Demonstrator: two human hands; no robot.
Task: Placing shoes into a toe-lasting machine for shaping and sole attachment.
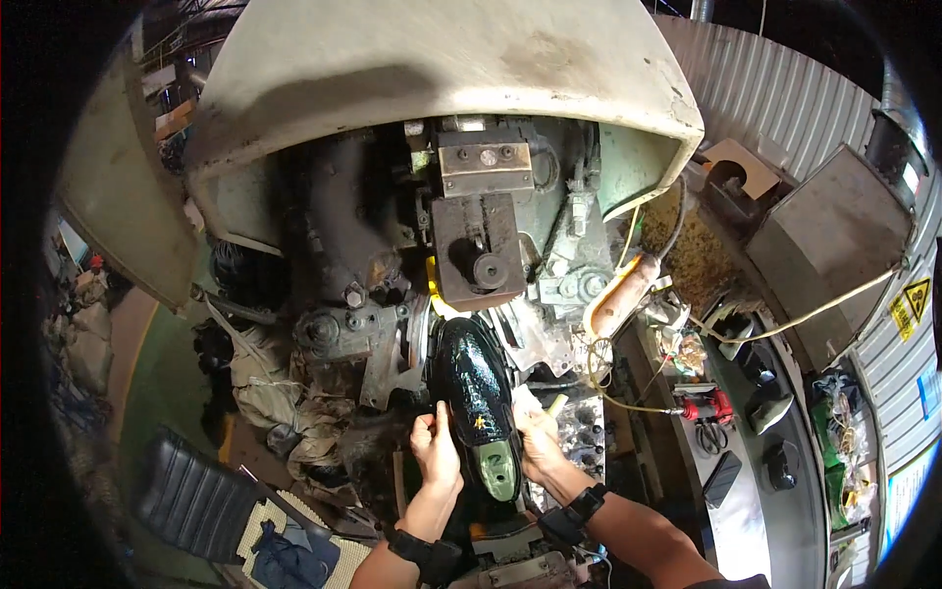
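A glossy black shoe upper (473,378) sits on a green shoe last (497,471), its toe pointing away from me under the machine's dark central block (476,250). My left hand (438,450) is closed at the left edge of the upper, with the thumb pointing up along it. On the opposite side my right hand (538,444) grips the upper near the heel end. A small whitish piece (526,401) shows at its fingertips; I cannot make out what it is. Metal side plates (392,368) flank the toe.
A large cream hood (461,59) overhangs the machine. To the right hang a lit lamp (620,294) and its cable. A bench (731,501) there carries a red tool (705,404), a phone (723,478) and dark shoes (772,412). At lower left stands a black chair (191,496).
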